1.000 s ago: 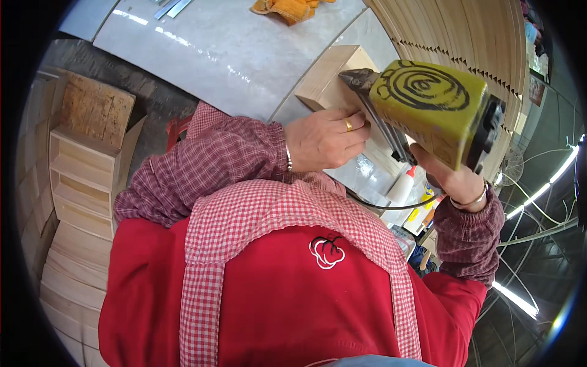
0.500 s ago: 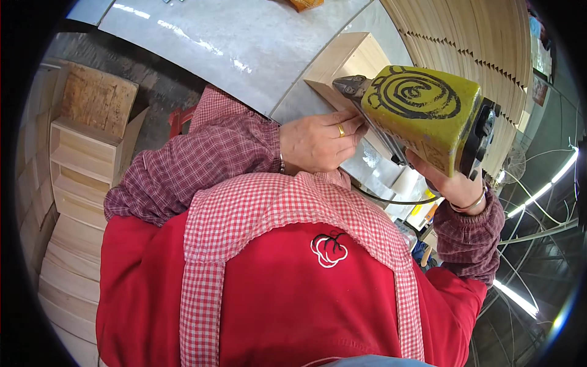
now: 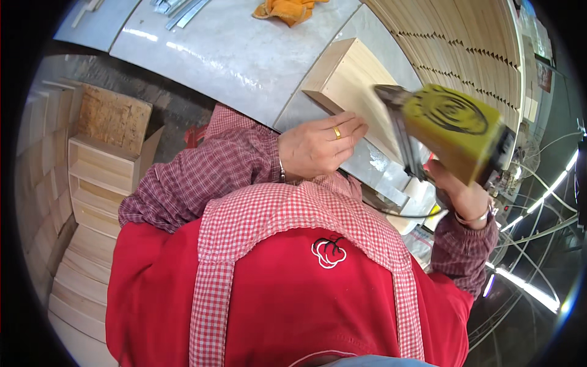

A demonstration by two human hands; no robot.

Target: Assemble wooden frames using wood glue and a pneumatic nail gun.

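Observation:
My right hand (image 3: 461, 189) is wrapped round a yellow-green nail gun (image 3: 452, 122) with a black spiral drawn on its top. The gun is smeared by motion, its dark nose over the right part of a pale wooden box (image 3: 364, 73). Whether the nose touches the wood I cannot tell. At the box's near edge, my left hand (image 3: 323, 145), with a gold ring, has its fingers curled and pressed together against the wood. Its fingertips are partly hidden. The box lies on the grey tabletop (image 3: 244, 58), close to my apron.
Tall stacks of wooden pieces (image 3: 452, 43) line the far right. An orange cloth (image 3: 287, 9) and metal strips (image 3: 183, 11) lie at the far side. More wooden boxes (image 3: 101, 162) are piled at the left. A dark hose (image 3: 403, 215) runs below the gun.
The nail gun has moved to the right and slightly down in my right hand, uncovering more of the box. My left hand stays by the box edge. The view has shifted a little.

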